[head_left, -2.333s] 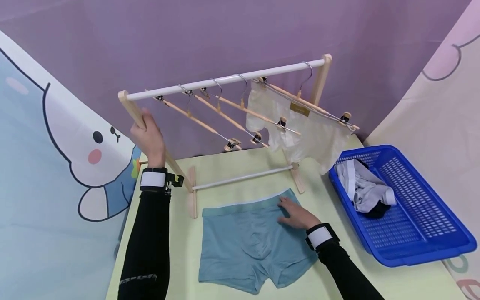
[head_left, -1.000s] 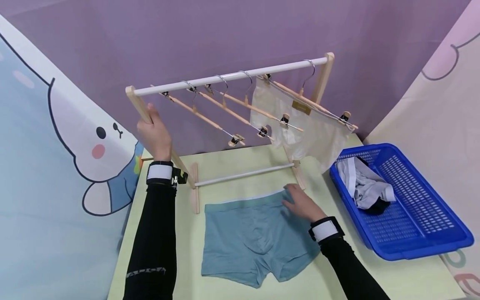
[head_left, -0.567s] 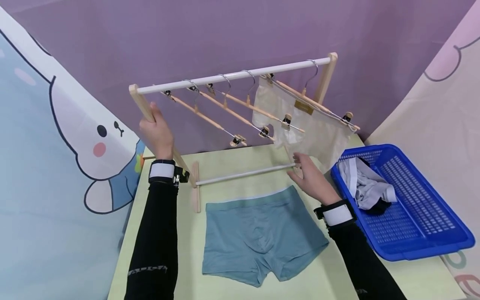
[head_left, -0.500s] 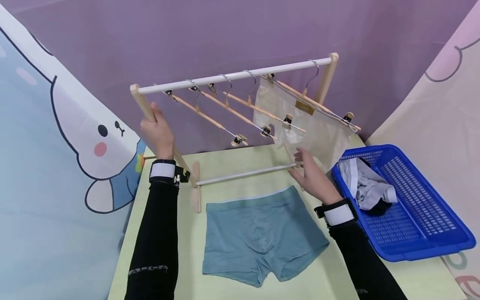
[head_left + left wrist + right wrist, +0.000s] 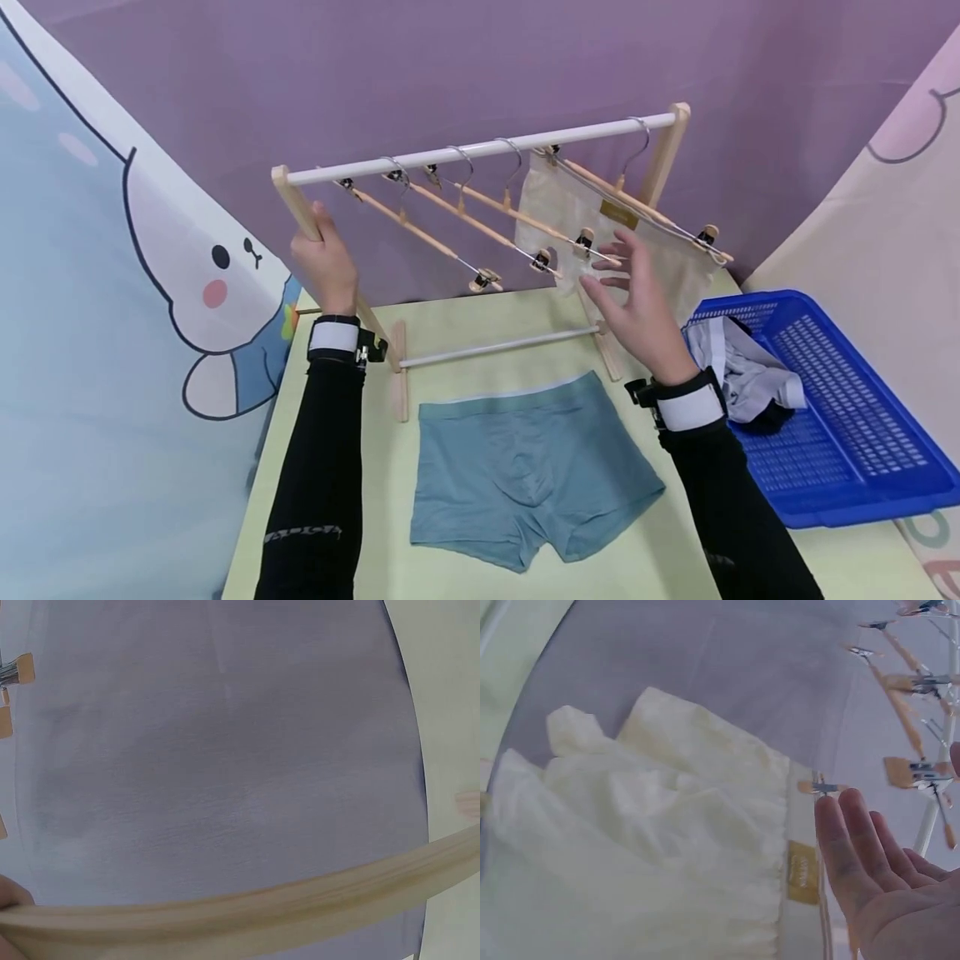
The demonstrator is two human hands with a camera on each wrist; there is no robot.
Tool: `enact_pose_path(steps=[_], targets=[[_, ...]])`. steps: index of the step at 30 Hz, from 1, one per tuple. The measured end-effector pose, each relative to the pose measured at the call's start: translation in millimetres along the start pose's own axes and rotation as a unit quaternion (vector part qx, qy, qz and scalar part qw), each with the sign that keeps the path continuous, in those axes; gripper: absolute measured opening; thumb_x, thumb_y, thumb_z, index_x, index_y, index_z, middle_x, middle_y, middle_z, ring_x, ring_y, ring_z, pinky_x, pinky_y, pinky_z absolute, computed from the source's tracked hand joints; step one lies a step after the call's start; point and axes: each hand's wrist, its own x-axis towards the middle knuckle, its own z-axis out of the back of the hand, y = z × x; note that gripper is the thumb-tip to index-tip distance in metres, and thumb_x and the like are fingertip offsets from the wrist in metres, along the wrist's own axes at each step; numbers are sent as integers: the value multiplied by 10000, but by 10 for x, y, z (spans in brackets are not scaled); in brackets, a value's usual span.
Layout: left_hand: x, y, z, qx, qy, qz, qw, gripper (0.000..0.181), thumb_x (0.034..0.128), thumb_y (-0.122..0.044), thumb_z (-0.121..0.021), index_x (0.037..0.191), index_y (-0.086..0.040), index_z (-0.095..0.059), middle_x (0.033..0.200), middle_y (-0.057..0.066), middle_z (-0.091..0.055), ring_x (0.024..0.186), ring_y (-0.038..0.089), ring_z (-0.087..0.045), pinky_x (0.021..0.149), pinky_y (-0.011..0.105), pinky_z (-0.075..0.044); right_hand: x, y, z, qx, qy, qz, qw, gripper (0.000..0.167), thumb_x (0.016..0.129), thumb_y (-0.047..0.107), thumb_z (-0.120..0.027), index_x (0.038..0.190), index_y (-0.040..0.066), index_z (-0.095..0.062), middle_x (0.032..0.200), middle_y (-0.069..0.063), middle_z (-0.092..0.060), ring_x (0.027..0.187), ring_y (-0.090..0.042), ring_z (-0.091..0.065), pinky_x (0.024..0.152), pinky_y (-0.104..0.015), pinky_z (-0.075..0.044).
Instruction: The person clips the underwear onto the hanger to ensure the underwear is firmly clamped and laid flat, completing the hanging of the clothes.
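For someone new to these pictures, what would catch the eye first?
Probably the teal boxer shorts, spread flat on the pale table in front of the rack. Next, the blue basket at the right, holding a grey garment and black fabric. The open right hand is near the hangers; the left hand grips the rack's post.

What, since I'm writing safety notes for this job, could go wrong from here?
The right hand, close to a bare hanger, might knock it askew or brush the clipped cream garment loose. The left hand grips the rack by its wooden upright, so a tug could tip it. The right sleeve, close to the blue basket, may nudge it.
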Motion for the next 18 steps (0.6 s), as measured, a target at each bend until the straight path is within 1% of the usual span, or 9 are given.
enact_pose_path(steps=[3, 5, 9, 13, 15, 17, 18], targets=[[-1, -19, 8, -59, -7, 16, 10000, 462, 1042, -363, -502, 637, -193, -360, 526, -49, -282, 413, 72, -258, 430, 216, -198, 56, 64, -41, 171, -53, 52, 9998, 694, 971, 56, -624, 1529, 30, -213, 1419, -211, -465, 1250, -363, -523, 1036, -489, -441], [-4, -26, -14, -86, -17, 51, 9999, 459, 1045, -328, -508, 634, -190, -357, 526, -50, -279, 415, 70, -252, 435, 211, -191, 85, 80, -64, 249, -87, 29, 9996, 682, 976, 67, -619, 1526, 15, -219, 1436, -211, -447, 1289, -344, -495, 1057, -468, -433], [0, -17, -54, 2, -42, 72, 10000, 457, 1042, -341, -510, 637, -191, -360, 529, -48, -279, 414, 59, -247, 437, 216, -186, 133, 81, -104, 247, -178, 57, 9995, 616, 1003, 111, -586, 1522, 34, -263, 1441, -201, -433, 1330, -306, -459, 1083, -459, -415], [6, -21, -76, 32, -25, 8, 10000, 457, 1032, -394, -516, 646, -200, -366, 536, -52, -289, 419, 57, -261, 440, 228, -197, 158, 63, -139, 119, -338, 20, 9994, 542, 1030, 157, -544, 1513, 87, -310, 1395, -210, -500, 1290, -317, -511, 1050, -503, -436], [-16, -101, -72, -48, 1, -9, 10000, 456, 1036, -367, -516, 644, -193, -362, 538, -50, -288, 426, 62, -262, 448, 227, -197, 171, 48, -160, 117, -382, -16, 9992, 513, 1040, 183, -523, 1505, 92, -325, 1362, -220, -541, 1251, -313, -548, 1029, -508, -450], [-17, -115, -72, -74, -15, -43, 10000, 459, 1033, -370, -523, 641, -192, -365, 538, -49, -297, 424, 56, -268, 448, 228, -199, 183, 45, -180, 119, -380, -2, 9992, 490, 1047, 198, -504, 1493, 76, -341, 1317, -224, -581, 1206, -303, -583, 1006, -486, -469], [-20, -124, -68, -63, -16, -29, 10000, 460, 1033, -374, -522, 641, -190, -367, 539, -47, -300, 423, 56, -270, 448, 229, -201, 185, 44, -188, 94, -361, 23, 9993, 482, 1048, 199, -500, 1489, 69, -353, 1282, -222, -603, 1168, -295, -604, 1000, -451, -478]])
